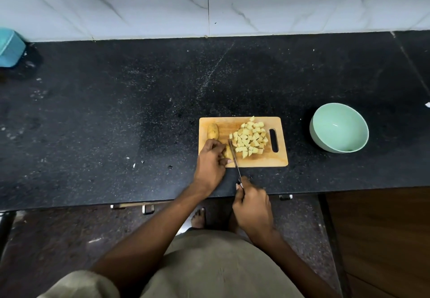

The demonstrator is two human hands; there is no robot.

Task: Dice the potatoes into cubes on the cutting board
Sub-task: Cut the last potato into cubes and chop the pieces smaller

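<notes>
On the cutting board [235, 122], left of the cube pile [250, 138], the left hand [210, 161] pinches a potato piece [226, 151]; the right hand [252, 207] grips the knife [233, 155]. The blade runs just beside the fingertips [229, 161], so a slip could nick them

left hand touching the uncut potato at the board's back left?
Apart. The head view shows a strip of bare cutting board between the left hand and the uncut potato; the hand holds another potato piece.
</notes>
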